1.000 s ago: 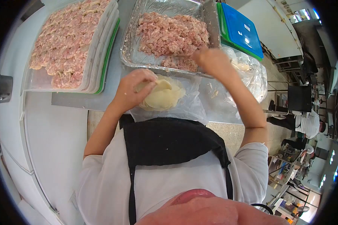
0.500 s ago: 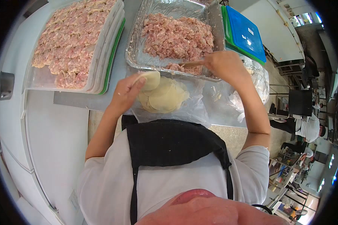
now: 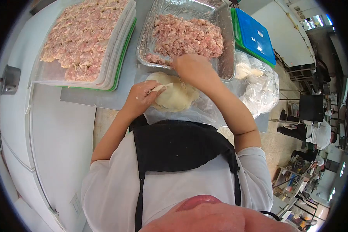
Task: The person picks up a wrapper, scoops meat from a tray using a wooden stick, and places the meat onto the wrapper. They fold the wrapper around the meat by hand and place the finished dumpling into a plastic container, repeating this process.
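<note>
**Right hand dipped to the tray's near rim, left hand pinched a wrapper just below**

Head view, and there was the action, at the middle of the table's front edge! The left hand (image 3: 137,98) had its thumb and fingertips closed on the left side of a thin, pale wrapper (image 3: 161,87), leaving no open gap. The wrapper pointed away from those fingertips, its long axis running rightward and slightly toward the tray (image 3: 229,40). Beneath and beside it sat the wrapper stack (image 3: 176,98), fanned out on a plastic sheet (image 3: 199,113) near the front edge of the table (image 3: 85,101).

And the right hand (image 3: 193,69)? That one reached across the tray's near rim, fingers curled in tight, knuckles up; whether they gripped anything could not be told. Just left of its fingertips lay a meat strip (image 3: 154,59), stretched along the near rim toward the tray's near left corner, with the big mound of minced meat (image 3: 189,35) behind. The right hand was clearly the nearer one to the meat; the left was nearer to the wrapper, which lay on the body side of the meat strip.

Out on the flanks, stacked boxes (image 3: 111,73) filled the table's left end, while a blue lid (image 3: 255,34) and a clear bag (image 3: 261,92) lined the right.
</note>
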Demonstrator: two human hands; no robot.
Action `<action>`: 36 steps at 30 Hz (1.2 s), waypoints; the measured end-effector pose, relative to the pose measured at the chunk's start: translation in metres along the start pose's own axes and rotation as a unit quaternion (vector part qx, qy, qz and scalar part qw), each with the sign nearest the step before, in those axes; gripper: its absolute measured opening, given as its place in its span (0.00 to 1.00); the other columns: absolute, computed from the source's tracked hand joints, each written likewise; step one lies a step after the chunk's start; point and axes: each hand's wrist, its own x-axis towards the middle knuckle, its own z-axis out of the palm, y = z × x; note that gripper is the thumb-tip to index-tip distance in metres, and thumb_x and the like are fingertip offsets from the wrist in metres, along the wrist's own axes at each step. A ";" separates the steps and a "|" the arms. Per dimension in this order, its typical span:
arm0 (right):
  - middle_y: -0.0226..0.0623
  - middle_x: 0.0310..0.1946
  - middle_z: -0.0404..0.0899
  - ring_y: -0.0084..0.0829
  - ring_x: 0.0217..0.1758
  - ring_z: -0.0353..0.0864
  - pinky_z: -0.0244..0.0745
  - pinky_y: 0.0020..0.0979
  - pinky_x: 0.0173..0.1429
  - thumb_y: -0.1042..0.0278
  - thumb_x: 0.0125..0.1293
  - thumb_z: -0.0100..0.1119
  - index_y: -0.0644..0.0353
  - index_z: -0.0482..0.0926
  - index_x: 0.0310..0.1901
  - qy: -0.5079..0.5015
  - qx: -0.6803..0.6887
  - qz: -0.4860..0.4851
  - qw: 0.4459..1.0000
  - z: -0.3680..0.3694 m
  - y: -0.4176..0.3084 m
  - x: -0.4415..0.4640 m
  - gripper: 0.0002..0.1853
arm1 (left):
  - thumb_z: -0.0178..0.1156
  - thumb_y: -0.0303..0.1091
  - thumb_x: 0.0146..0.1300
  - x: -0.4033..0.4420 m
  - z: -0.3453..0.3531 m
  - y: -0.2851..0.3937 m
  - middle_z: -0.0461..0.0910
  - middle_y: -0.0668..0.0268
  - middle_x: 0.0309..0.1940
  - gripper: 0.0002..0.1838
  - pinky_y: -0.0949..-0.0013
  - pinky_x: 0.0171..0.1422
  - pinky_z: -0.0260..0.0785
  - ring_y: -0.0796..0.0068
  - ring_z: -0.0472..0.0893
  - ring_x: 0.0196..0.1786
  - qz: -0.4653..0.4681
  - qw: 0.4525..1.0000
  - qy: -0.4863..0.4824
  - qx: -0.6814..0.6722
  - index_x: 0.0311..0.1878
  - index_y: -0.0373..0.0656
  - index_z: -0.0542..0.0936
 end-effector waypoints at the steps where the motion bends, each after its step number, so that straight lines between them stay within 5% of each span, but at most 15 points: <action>1: 0.47 0.26 0.82 0.44 0.32 0.85 0.79 0.42 0.35 0.68 0.58 0.55 0.63 0.82 0.26 0.003 -0.001 0.001 1.000 0.002 0.006 0.001 0.09 | 0.58 0.28 0.58 0.001 0.002 -0.001 0.83 0.57 0.40 0.15 0.60 0.50 0.73 0.53 0.81 0.44 0.004 0.999 0.036 -0.008 0.49 0.40 0.81; 2: 0.49 0.28 0.83 0.44 0.34 0.85 0.78 0.42 0.37 0.66 0.63 0.54 0.64 0.83 0.30 -0.019 0.073 0.026 0.997 0.006 0.017 0.000 0.12 | 0.58 0.28 0.58 0.004 0.005 0.000 0.83 0.57 0.40 0.15 0.60 0.50 0.73 0.53 0.81 0.44 0.007 0.999 0.036 -0.007 0.49 0.40 0.81; 4: 0.52 0.31 0.83 0.44 0.36 0.85 0.77 0.42 0.39 0.63 0.68 0.54 0.65 0.84 0.35 -0.039 0.146 0.051 0.987 0.009 0.031 -0.009 0.14 | 0.59 0.29 0.57 0.015 0.011 0.012 0.82 0.58 0.41 0.15 0.58 0.54 0.72 0.53 0.80 0.45 0.165 0.969 0.176 0.060 0.48 0.40 0.80; 8: 0.44 0.31 0.84 0.33 0.33 0.82 0.75 0.34 0.40 0.56 0.71 0.55 0.61 0.85 0.44 0.011 0.394 0.080 0.915 0.009 0.054 -0.035 0.16 | 0.59 0.28 0.56 0.032 0.033 -0.007 0.82 0.58 0.46 0.16 0.57 0.58 0.71 0.53 0.79 0.49 0.306 0.933 0.106 0.156 0.49 0.41 0.80; 13: 0.36 0.31 0.85 0.21 0.33 0.78 0.74 0.27 0.40 0.54 0.70 0.57 0.59 0.86 0.44 0.040 0.500 0.148 0.853 -0.004 0.075 -0.065 0.17 | 0.58 0.33 0.65 0.034 0.024 0.006 0.83 0.60 0.47 0.12 0.60 0.59 0.71 0.56 0.81 0.50 0.188 0.973 -0.054 0.126 0.48 0.40 0.80; 14: 0.30 0.29 0.82 0.17 0.28 0.71 0.66 0.23 0.33 0.55 0.71 0.56 0.61 0.85 0.46 0.046 0.544 0.178 0.819 -0.008 0.073 -0.070 0.17 | 0.58 0.33 0.65 0.037 0.023 0.002 0.83 0.60 0.47 0.12 0.60 0.59 0.71 0.56 0.81 0.50 0.189 0.972 -0.054 0.128 0.48 0.40 0.80; 16: 0.24 0.27 0.78 0.13 0.23 0.65 0.59 0.18 0.26 0.57 0.73 0.55 0.62 0.84 0.49 0.053 0.585 0.205 0.783 -0.009 0.072 -0.076 0.17 | 0.57 0.33 0.69 0.045 0.022 0.003 0.83 0.61 0.45 0.10 0.63 0.56 0.74 0.67 0.82 0.49 0.068 0.978 0.001 -0.198 0.48 0.39 0.79; 17: 0.24 0.29 0.79 0.14 0.30 0.70 0.65 0.21 0.34 0.57 0.71 0.58 0.64 0.84 0.46 0.084 0.606 0.205 0.764 -0.005 0.072 -0.076 0.17 | 0.57 0.33 0.69 0.048 0.023 0.004 0.83 0.61 0.45 0.10 0.63 0.56 0.74 0.67 0.82 0.49 0.069 0.978 0.001 -0.197 0.48 0.39 0.79; 19: 0.23 0.31 0.80 0.16 0.36 0.75 0.71 0.23 0.41 0.57 0.70 0.60 0.65 0.84 0.44 0.114 0.625 0.205 0.745 -0.001 0.065 -0.076 0.17 | 0.55 0.33 0.71 0.059 0.022 0.038 0.83 0.61 0.46 0.12 0.65 0.55 0.76 0.72 0.82 0.50 -0.043 0.862 0.091 -0.497 0.51 0.38 0.78; 23: 0.24 0.35 0.80 0.16 0.38 0.74 0.71 0.23 0.43 0.61 0.66 0.66 0.66 0.82 0.47 0.179 0.627 0.179 0.737 0.005 0.043 -0.068 0.16 | 0.54 0.36 0.71 0.075 0.038 0.068 0.82 0.57 0.48 0.16 0.65 0.57 0.76 0.67 0.83 0.51 -0.069 0.845 0.170 -0.503 0.55 0.35 0.77; 26: 0.25 0.38 0.80 0.17 0.39 0.75 0.71 0.25 0.43 0.66 0.62 0.68 0.65 0.80 0.49 0.218 0.641 0.146 0.721 0.023 0.040 -0.056 0.17 | 0.52 0.34 0.72 0.080 0.050 0.069 0.80 0.56 0.51 0.17 0.63 0.56 0.77 0.66 0.82 0.53 -0.056 0.789 0.157 -0.591 0.58 0.35 0.73; 29: 0.25 0.35 0.78 0.17 0.37 0.72 0.70 0.24 0.41 0.66 0.62 0.68 0.64 0.80 0.48 0.223 0.576 0.148 0.773 0.027 0.041 -0.054 0.15 | 0.49 0.34 0.73 0.079 0.051 0.072 0.77 0.52 0.56 0.18 0.59 0.61 0.74 0.61 0.79 0.58 -0.096 0.724 0.146 -0.667 0.60 0.34 0.72; 31: 0.24 0.32 0.74 0.17 0.34 0.68 0.67 0.24 0.38 0.66 0.63 0.67 0.63 0.79 0.46 0.223 0.622 0.148 0.736 0.019 0.036 -0.056 0.14 | 0.48 0.32 0.73 0.082 0.039 0.062 0.74 0.49 0.59 0.18 0.55 0.67 0.70 0.57 0.76 0.62 -0.069 0.679 0.161 -0.714 0.61 0.32 0.70; 36: 0.26 0.32 0.75 0.18 0.35 0.70 0.68 0.25 0.40 0.63 0.66 0.63 0.63 0.79 0.45 0.175 0.545 0.162 0.804 0.026 0.055 -0.068 0.13 | 0.47 0.33 0.72 0.094 0.009 0.043 0.73 0.49 0.59 0.20 0.52 0.70 0.67 0.55 0.75 0.62 -0.041 0.705 0.260 -0.659 0.62 0.31 0.68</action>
